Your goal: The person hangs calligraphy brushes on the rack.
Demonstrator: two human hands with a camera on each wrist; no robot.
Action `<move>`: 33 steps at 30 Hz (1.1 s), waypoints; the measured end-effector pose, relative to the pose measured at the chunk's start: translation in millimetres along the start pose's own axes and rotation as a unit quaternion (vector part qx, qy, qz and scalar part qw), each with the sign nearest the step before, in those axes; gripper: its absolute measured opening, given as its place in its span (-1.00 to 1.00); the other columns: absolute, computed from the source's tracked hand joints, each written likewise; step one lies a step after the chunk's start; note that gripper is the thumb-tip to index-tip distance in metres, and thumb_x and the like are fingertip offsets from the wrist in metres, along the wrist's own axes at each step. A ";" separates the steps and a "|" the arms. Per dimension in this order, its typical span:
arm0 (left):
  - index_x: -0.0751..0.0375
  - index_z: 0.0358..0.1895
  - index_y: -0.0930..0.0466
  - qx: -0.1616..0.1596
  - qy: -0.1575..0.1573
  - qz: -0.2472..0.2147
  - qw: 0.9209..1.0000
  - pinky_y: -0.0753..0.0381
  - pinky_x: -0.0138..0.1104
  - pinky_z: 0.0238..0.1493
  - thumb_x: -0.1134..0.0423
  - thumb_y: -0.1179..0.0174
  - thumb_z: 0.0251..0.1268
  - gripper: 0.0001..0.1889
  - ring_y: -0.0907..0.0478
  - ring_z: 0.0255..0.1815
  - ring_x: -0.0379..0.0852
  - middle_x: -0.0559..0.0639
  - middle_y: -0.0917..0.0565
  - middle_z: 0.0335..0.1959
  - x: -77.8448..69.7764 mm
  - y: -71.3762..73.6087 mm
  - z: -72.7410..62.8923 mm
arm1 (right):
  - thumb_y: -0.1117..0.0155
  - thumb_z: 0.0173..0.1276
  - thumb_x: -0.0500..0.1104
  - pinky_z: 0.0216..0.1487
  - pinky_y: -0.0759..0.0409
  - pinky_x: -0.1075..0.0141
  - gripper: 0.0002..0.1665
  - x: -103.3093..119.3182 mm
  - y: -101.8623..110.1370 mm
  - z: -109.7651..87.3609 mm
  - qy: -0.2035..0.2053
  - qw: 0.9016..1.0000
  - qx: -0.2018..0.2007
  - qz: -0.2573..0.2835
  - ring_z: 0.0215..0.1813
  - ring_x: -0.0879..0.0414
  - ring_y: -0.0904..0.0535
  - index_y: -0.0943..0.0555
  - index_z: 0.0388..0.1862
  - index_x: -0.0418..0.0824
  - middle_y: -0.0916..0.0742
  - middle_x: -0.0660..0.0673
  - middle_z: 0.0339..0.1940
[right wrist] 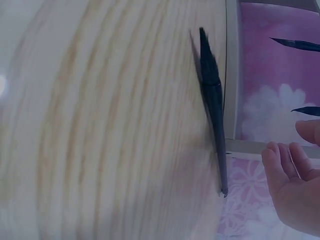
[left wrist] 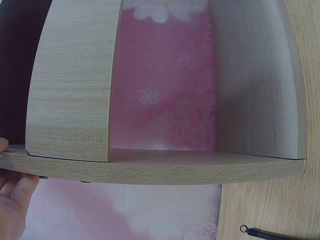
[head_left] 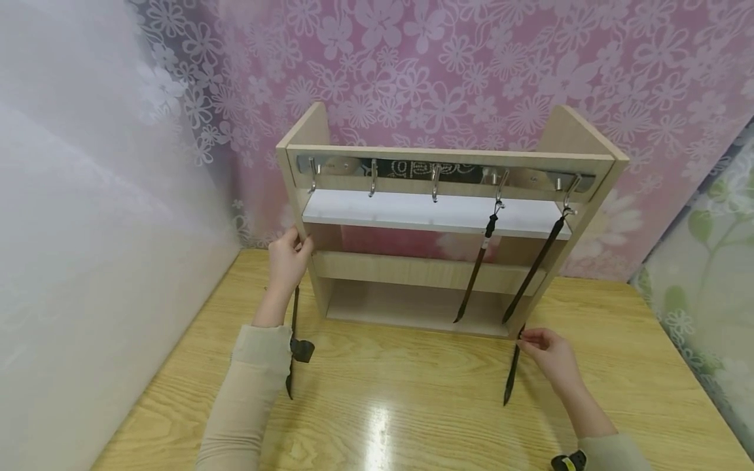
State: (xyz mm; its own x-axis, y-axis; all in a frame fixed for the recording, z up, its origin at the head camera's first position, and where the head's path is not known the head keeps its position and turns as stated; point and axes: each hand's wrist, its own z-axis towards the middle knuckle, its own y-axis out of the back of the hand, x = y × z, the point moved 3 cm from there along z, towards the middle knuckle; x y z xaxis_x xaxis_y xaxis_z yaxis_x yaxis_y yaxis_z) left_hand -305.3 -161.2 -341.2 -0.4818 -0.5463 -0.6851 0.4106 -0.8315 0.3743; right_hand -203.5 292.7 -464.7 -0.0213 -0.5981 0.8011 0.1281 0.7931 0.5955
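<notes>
Left hand (head_left: 287,263) grips the shelf unit (head_left: 406,271); right hand (head_left: 552,358) loose near a brush (head_left: 511,381); hook rail (head_left: 533,178) lettering (head_left: 412,169) unreadable.

Held the left arm (head_left: 250,386) outstretched, farther forward than the right arm (head_left: 589,415). Pinched with the left hand (head_left: 286,260), setting fingers (left wrist: 22,192) and thumb (left wrist: 3,145) on opposite sides. Curved the fingers of the right hand (head_left: 552,358) loosely, with the thumb apart from them.

I count four brushes (head_left: 476,271): two hanging at right, one at left, one near right. Metal hooks (head_left: 435,180) number five, on one wooden rack (head_left: 394,270). Hands (head_left: 288,258): two.
</notes>
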 end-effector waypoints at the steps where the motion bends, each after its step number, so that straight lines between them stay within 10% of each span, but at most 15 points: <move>1: 0.44 -0.39 -0.50 -0.001 -0.001 -0.001 1.000 -0.58 -0.17 -0.21 0.41 -0.03 0.15 -0.88 -0.53 -0.15 0.18 0.31 -0.61 -0.38 0.5 -0.3 0.2 | -0.14 0.24 -0.17 -0.34 -0.50 0.50 -0.60 -0.8 0.1 0.0 -0.005 1.000 0.006 -0.001 -0.33 0.45 -0.42 -0.45 -0.07 -0.47 -0.60 -0.32 -0.17; 13: 0.43 -0.39 -0.50 -0.001 0.005 -0.004 1.000 -0.58 -0.20 -0.20 0.42 -0.02 0.15 -0.89 -0.53 -0.14 0.19 0.32 -0.61 -0.34 0.9 0.2 0.5 | -0.04 0.31 -0.13 -0.15 -0.55 0.25 -0.44 -11.5 -0.9 0.4 -0.032 0.998 0.054 -0.005 -0.03 -0.22 -0.43 -0.27 0.08 -0.57 -0.49 -0.46 -0.04; 33: 0.40 -0.42 -0.50 0.000 0.006 0.013 1.000 -0.60 -0.21 -0.24 0.39 -0.05 0.15 -0.89 -0.55 -0.18 0.16 0.29 -0.61 -0.36 2.3 -0.8 0.1 | -0.01 0.34 -0.13 -0.21 -0.58 0.18 -0.32 -27.7 -9.9 9.9 -0.069 0.990 0.125 0.019 -0.15 -0.16 -0.51 -0.10 0.14 -0.68 -0.44 -0.52 -0.05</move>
State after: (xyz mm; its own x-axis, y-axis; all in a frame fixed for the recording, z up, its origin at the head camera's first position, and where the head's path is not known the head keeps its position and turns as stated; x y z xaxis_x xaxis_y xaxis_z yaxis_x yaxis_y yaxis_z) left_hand -306.8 -161.8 -342.9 -0.4619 -0.5657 -0.6831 0.4231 -0.8174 0.3909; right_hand -213.9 302.6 -492.1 -0.1578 -0.5598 0.8135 -0.1175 0.8286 0.5474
